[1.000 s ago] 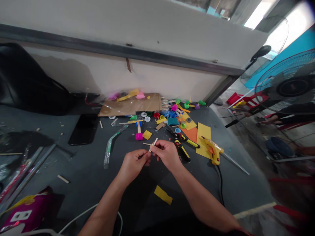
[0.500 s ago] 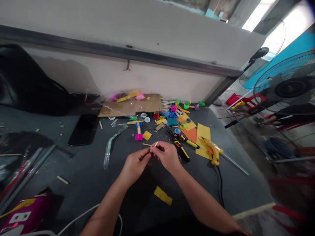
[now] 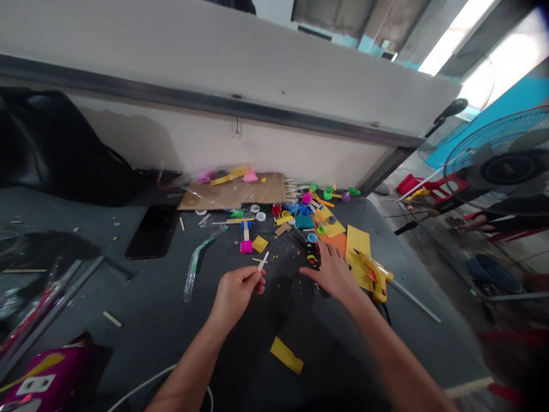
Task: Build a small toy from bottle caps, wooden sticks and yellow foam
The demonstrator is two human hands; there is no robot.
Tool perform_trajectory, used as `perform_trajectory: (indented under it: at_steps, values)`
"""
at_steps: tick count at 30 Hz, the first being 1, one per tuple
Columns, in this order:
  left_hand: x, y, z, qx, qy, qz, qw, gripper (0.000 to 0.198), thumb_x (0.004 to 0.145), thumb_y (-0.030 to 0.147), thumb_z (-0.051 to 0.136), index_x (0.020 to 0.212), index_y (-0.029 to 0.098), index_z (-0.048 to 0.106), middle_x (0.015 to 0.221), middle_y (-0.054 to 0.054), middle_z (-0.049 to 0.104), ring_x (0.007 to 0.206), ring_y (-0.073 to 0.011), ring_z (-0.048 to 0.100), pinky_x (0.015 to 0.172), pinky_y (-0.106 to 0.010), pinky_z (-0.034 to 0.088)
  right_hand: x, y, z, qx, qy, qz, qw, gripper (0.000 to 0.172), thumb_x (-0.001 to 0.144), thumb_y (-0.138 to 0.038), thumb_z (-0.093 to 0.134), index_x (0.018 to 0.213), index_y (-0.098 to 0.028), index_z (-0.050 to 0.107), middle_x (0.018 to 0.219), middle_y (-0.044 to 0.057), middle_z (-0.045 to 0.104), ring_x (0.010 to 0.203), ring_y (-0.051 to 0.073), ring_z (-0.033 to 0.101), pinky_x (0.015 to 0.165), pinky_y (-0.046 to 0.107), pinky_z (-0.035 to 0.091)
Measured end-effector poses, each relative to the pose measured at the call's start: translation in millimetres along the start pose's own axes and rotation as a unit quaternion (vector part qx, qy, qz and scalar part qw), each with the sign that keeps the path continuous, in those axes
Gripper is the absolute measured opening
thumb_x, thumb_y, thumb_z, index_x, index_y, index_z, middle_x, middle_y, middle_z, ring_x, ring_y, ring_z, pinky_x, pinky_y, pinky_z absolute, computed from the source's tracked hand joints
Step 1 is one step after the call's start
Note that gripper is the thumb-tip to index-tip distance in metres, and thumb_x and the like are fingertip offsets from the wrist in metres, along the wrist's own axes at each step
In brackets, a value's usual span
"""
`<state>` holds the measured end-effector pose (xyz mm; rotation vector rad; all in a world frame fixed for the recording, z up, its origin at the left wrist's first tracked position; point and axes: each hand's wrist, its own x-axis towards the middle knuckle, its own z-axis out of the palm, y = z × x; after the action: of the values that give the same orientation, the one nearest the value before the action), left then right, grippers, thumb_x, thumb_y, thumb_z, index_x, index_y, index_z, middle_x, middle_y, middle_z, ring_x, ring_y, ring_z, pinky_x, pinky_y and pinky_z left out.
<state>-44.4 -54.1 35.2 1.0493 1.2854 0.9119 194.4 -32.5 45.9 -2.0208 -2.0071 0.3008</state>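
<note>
My left hand [image 3: 238, 288] is closed, pinching a short, pale wooden stick [image 3: 264, 261] that points up from the fingertips. Over the yellow-and-black handled tools [image 3: 311, 261] my right hand [image 3: 333, 271] spreads its thumb and fingers, palm down, hiding most of them. I cannot tell whether it touches them. Just beyond the left hand are a yellow paper square [image 3: 259, 244] and a small piece of sticks with a blue and a magenta block [image 3: 246, 246].
A yellow glue gun [image 3: 377, 277] lies at right on yellow paper [image 3: 358, 239]. Bottle caps and a cardboard sheet [image 3: 231, 194] sit at the back. A phone [image 3: 153, 232] and a bent plastic-wrapped straw [image 3: 196, 263] lie left. A fan [image 3: 506, 163] stands beyond the table.
My right hand has let go of the stick and moved right to the handled tools, opening its fingers. My left hand keeps the stick. The view has shifted slightly.
</note>
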Motion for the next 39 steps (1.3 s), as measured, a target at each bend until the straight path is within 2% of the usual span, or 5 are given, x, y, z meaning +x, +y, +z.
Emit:
perform_trajectory:
  at_steps: [3,7,14,19,39]
  values:
    - [2,3,-1.3,-0.069,-0.006,-0.039,0.997,0.021,0.069,0.034,0.064,0.077,0.015,0.068,0.063,0.0,0.062,0.056,-0.0122,0.06,0.062,-0.028,0.054,6,25,2,-0.106,-0.058,0.016,0.993,0.085,0.066,-0.053,0.067,0.135,-0.013,0.036,0.127,0.02,0.048,0.119,0.038,0.043,0.093,0.046,0.033]
    - [3,4,-4.0,-0.073,0.008,-0.028,0.997,0.022,0.068,0.035,0.067,0.077,0.014,0.069,0.063,0.0,0.063,0.056,-0.0121,0.06,0.063,-0.029,0.055,13,25,6,-0.137,-0.054,0.035,0.989,0.065,0.07,-0.039,0.063,0.126,-0.009,0.045,0.111,0.02,0.056,0.107,0.034,0.05,0.089,0.041,0.036]
    - [-3,-1,-10.1,0.085,0.059,0.072,0.992,0.023,0.078,0.036,0.058,0.088,0.02,0.071,0.078,-0.001,0.071,0.068,-0.017,0.066,0.069,-0.029,0.054,-36,-5,-27,0.054,-0.043,-0.028,0.997,0.052,0.067,-0.017,0.049,0.118,-0.012,0.046,0.11,0.015,0.055,0.105,0.027,0.052,0.089,0.035,0.04]
    - [-12,3,-9.1,0.239,0.075,0.206,0.946,0.024,0.085,0.027,0.048,0.092,0.024,0.071,0.083,-0.002,0.072,0.079,-0.0175,0.066,0.075,-0.026,0.049,-81,-44,-29,0.203,-0.178,-0.027,0.962,0.045,0.063,-0.01,0.048,0.107,-0.019,0.047,0.102,0.009,0.059,0.094,0.022,0.058,0.083,0.031,0.043]
    - [-13,-3,-6.5,0.464,0.047,0.341,0.816,0.032,0.088,0.013,0.037,0.105,0.017,0.064,0.096,-0.009,0.07,0.088,-0.019,0.065,0.082,-0.03,0.05,-73,-72,-3,0.319,-0.225,0.032,0.92,0.035,0.066,-0.009,0.048,0.1,-0.016,0.053,0.09,0.005,0.063,0.079,0.017,0.057,0.07,0.026,0.041]
